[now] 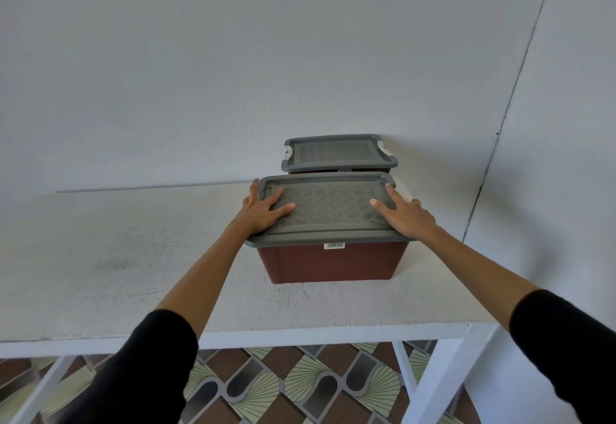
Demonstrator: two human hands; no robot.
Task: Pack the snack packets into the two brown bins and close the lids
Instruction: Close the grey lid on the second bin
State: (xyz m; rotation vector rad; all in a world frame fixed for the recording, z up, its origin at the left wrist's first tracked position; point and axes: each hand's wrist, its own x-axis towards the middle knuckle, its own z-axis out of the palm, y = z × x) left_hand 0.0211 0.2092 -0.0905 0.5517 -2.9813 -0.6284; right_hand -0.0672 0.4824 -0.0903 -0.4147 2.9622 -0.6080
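- Sitting on the white table (140,277), toward its right side, is the near brown bin (333,263), with its grey lid (328,212) lying flat on top and a small barcode sticker (334,245) on the front under the lid's edge.
- Behind it, against the wall (233,73), stands the far brown bin (338,171); only a sliver of its body shows beneath its own grey lid (338,153), which has pale latches at both ends.
- The left hand (263,210) lies spread on the left end of the near lid, fingers straight and pressed flat, thumb pointing inward across the patterned panel.
- The right hand (405,212) mirrors it on the right end, fingers extended and flat, gripping nothing.
- Both arms reach out from black sleeves (150,367).
- No snack packets show anywhere; both bins are covered.
- Under the table's white legs, the floor (283,387) is tiled in brown, grey and pale green.
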